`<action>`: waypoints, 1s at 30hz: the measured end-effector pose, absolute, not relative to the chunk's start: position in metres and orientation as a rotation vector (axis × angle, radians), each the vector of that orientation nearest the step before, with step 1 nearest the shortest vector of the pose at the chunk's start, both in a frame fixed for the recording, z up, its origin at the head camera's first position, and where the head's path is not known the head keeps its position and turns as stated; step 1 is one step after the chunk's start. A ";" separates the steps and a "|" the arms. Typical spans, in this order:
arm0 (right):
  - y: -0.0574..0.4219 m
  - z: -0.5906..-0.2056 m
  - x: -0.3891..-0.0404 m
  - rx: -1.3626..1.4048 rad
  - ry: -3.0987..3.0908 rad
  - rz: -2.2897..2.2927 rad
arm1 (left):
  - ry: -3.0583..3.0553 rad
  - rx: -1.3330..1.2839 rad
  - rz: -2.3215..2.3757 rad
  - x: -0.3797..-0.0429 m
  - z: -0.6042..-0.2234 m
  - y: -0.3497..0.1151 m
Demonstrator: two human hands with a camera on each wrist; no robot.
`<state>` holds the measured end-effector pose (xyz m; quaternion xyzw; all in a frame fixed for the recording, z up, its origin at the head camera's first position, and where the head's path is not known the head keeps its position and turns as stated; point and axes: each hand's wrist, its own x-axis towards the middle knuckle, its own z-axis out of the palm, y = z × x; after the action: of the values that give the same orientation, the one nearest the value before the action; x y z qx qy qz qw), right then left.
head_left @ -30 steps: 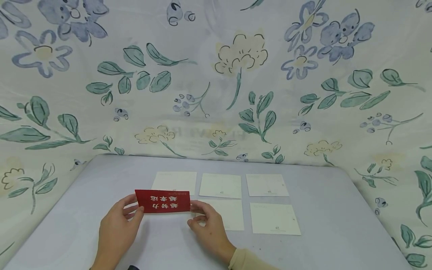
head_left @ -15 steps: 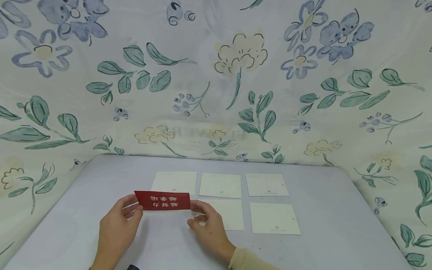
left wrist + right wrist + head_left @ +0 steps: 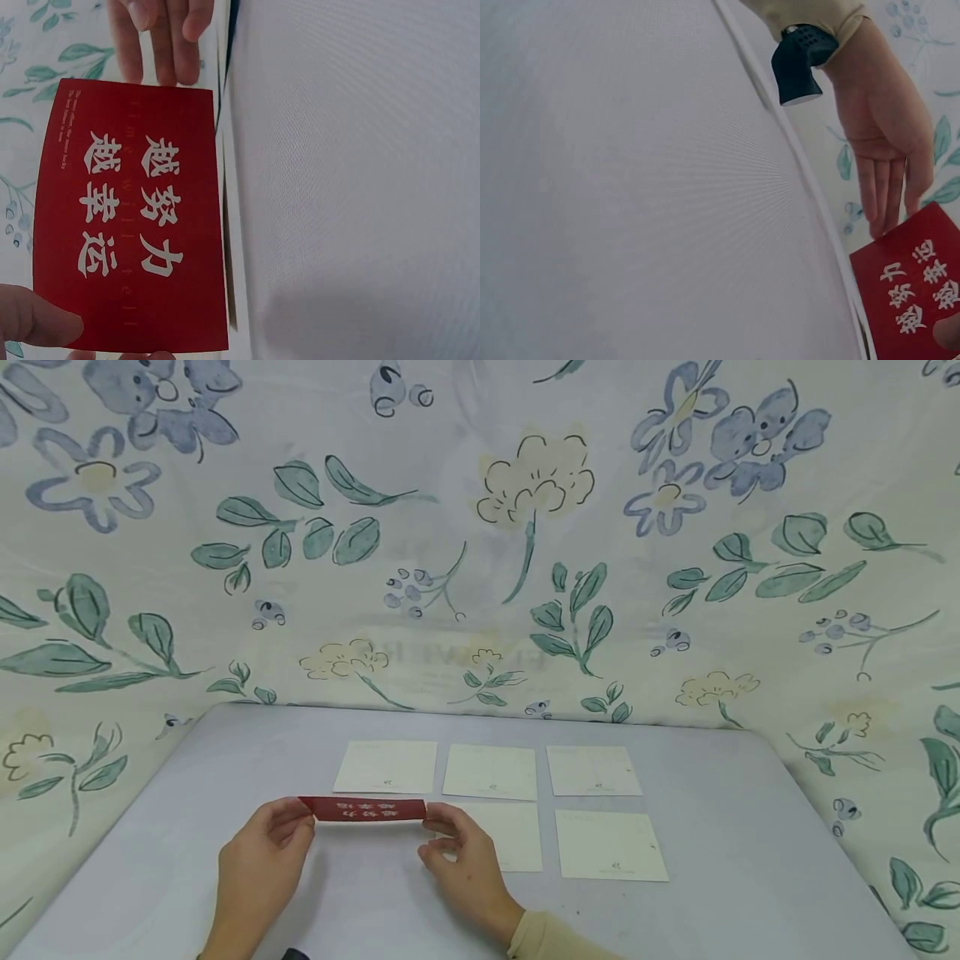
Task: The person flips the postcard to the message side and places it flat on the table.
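Observation:
A red card [image 3: 367, 809] with white Chinese characters is held above the table, tilted so that it looks narrow in the head view. My left hand [image 3: 262, 860] pinches its left end. In the left wrist view, the left thumb [image 3: 45, 322] lies on the printed face, with fingertips showing below the card's edge. My right hand [image 3: 468, 864] is at the card's right end, its fingertips at the edge and its thumb apart from the card. The left wrist view shows those right fingers [image 3: 161, 45] loosely bent beside the edge.
Several white cards lie flat in two rows behind and right of the hands, among them one card [image 3: 386, 767] at the back left and another [image 3: 611, 846] at the front right. One is partly behind my right hand. A floral cloth [image 3: 480, 527] hangs behind the pale table [image 3: 750, 860].
The red card has tilted flatter and dropped slightly, so less of its printed face shows in the head view. Both hands have barely moved.

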<state>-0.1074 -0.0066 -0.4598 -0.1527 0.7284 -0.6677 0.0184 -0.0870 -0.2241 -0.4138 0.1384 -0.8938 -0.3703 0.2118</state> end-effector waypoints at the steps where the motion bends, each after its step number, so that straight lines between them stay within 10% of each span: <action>1: -0.006 -0.460 -0.108 -0.475 2.261 -2.075 | -2.483 0.386 -1.019 -0.087 -0.414 -0.224; 30: -0.005 -0.460 -0.108 -0.397 2.239 -2.082 | -2.634 0.664 -1.327 -0.093 -0.406 -0.249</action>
<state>-0.1085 -0.0054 -0.4601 -0.1287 0.7259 -0.6750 0.0292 -0.0934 -0.2494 -0.4061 0.2192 -0.8697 -0.4382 0.0589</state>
